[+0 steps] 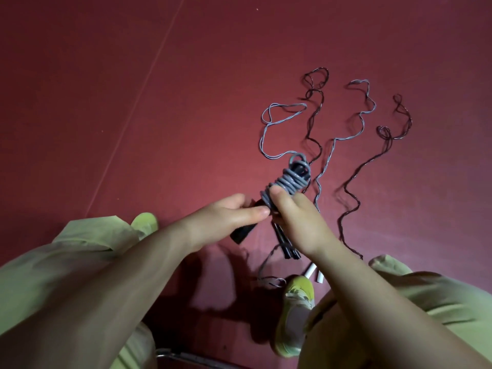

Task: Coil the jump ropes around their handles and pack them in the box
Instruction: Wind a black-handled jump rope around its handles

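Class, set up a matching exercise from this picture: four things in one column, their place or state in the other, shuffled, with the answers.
1. grey rope
2. dark rope
3. white handles
4. left hand

A. lies loose and wavy on the floor
B. coiled round black handles
C. holds a black handle end
D. on the floor beside a yellow shoe

Pairs: 1-B, 2-A, 3-D, 4-C

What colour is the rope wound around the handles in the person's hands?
Grey-blue; the wound rope shows best in the head view, against the dark handles.
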Demonstrator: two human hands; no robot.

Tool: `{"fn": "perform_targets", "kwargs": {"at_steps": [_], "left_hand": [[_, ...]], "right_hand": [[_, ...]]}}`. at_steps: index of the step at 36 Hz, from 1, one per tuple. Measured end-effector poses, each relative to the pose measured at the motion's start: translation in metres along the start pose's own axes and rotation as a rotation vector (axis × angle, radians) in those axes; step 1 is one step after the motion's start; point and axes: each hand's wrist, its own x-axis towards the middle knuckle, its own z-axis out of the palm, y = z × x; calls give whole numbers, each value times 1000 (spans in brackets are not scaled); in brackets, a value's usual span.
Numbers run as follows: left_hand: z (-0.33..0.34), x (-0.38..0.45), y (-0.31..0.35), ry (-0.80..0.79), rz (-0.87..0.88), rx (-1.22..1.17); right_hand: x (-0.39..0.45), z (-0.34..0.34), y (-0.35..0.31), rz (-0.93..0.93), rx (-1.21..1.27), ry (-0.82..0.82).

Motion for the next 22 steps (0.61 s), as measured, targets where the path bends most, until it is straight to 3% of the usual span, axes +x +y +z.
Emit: {"fn": "perform_targets", "kwargs": {"at_steps": [3,6,12,15,22], "left_hand": [[-7,-5,4,-139,-6,-68],[-7,-9,-1,-366,-112,-186],[-7,-4,-5,-967,-211,-919],[-5,-7,-6,-1028,-156,-1063],[-6,-6,-7,-932,-114,-972]], "right_hand": [[-4,2,-2,-136,115,-12],[-5,2,2,-155,348,-47],[-1,-3,5,-138,686,-371],[1,-7,0,-155,817,-408],[2,-7,-3,-163,887,-440]]}}
